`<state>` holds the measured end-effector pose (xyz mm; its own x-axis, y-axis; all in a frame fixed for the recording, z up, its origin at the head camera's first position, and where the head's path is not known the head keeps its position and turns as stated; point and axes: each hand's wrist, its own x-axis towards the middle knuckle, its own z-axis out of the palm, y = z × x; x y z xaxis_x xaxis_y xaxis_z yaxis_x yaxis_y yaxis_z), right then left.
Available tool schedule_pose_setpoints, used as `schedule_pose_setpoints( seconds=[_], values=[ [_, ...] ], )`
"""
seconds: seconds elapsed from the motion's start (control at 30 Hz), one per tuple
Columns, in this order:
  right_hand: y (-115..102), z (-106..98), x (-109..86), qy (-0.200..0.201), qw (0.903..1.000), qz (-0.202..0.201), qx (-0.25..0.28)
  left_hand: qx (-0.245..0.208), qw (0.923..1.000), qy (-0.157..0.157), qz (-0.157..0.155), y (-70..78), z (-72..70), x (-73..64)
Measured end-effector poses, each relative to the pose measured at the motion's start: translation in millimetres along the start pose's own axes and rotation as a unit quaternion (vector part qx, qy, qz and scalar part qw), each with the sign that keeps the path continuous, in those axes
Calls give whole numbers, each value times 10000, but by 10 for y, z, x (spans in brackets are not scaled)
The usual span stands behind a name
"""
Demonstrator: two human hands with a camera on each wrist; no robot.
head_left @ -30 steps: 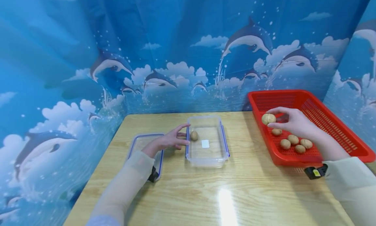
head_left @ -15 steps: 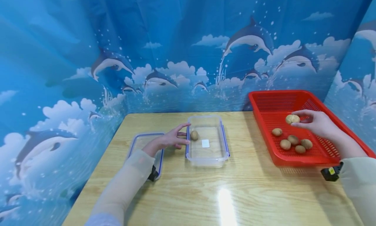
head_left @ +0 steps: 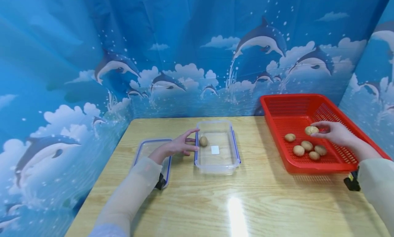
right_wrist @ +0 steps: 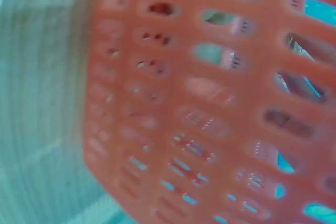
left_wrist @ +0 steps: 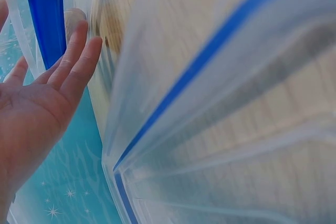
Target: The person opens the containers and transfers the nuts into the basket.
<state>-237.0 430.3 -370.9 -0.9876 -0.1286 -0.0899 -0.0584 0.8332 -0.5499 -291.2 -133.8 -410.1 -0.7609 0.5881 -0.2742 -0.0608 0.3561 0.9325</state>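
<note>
My right hand pinches a walnut between thumb and fingertips, above the red plastic basket. Below and left of it, several walnuts lie on the basket floor. At the left side of a clear food container with a blue-edged rim, my left hand spreads its relaxed fingers; the fingertips are at the wall. One walnut sits inside that container. The left wrist view shows the left hand with extended fingers beside the container. Only the basket's slotted wall fills the right wrist view; the right hand is hidden there.
A clear lid with a blue seal lies on the wooden table, partly under the left forearm. A white label shows in the container. A dolphin-printed curtain stands behind the table and along its sides.
My right hand has moved rightward across the basket with the walnut between its fingers, then a little lower. The left hand and the container have stayed in place.
</note>
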Motion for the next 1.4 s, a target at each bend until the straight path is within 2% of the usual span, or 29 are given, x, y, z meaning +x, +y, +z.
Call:
schedule_pose_setpoints(
  seconds=[0.3,0.53,0.87,1.0,1.07,1.2,1.4],
  values=[
    [121,84,3,-306,9990,-318,-117,23,10000,31,36,-1,0,-3],
    [124,61,7,-457,9983,-233,-286,26,10000,9,52,11,-11,-15],
    [144,113,57,-618,9959,-481,-444,48,10000,15,30,-9,-25,-8],
    [122,127,45,-636,9965,-401,-363,59,10000,43,-11,-23,-22,-5],
    [99,122,30,-602,9973,-314,-280,49,10000,44,-22,-27,-20,-2],
    [3,93,-4,-355,9982,-439,-192,45,10000,22,-32,-38,-11,10],
    [-310,30,-61,-53,9980,-633,8,25,10000,7,-7,-6,-4,5]
  ],
)
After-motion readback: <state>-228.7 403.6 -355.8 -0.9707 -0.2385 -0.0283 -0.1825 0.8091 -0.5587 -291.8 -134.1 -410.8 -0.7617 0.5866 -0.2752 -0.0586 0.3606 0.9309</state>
